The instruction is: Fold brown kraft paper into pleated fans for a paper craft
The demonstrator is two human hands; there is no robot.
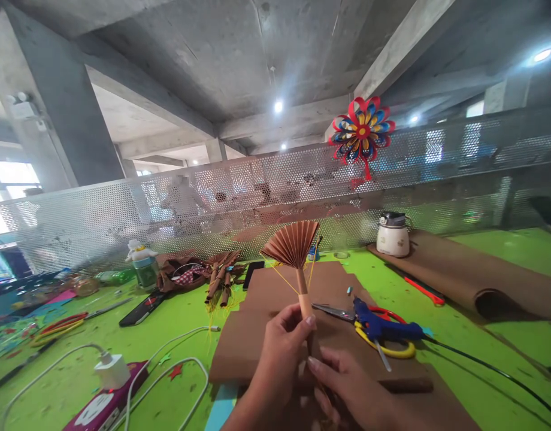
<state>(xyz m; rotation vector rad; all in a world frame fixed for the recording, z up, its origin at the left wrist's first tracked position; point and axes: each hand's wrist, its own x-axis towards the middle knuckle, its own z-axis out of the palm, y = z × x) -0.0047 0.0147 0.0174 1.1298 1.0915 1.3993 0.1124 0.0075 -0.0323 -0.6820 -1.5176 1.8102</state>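
Right hand (351, 380) and left hand (283, 341) are nearest the camera, both at the near end of the paper fan (292, 245). Left is closed on the handle (305, 306), thumb and fingers around it at the pale band. Right is curled in at the handle's lower end, thumb lying along it, fingers partly hidden; can't tell if it's pinching handle or thread.

Key relation: fan's long axis runs near to far, away from the hands, leaning slightly left at the far end. Pleats spread at that far end, handle toward the person. Left hand sits farther up the axis and is nearer the pleats; right is at the tail, closer to the camera. Yellow thread (281, 275) runs from both outer corners of the pleats back to the handle.

Under fan and hands: brown sheets (244, 335), stacked. Just right of the hands: glue gun (385, 326) lying over scissors (333, 311), blades pointing left toward the handle.

Farther out: red cutter (423, 291) on the right, then paper roll (464, 269) with white bottle (393, 239) standing at its left end. Far left of the fan: brown bundle (224, 275) with loose yellow threads, phone (143, 307) left of it.
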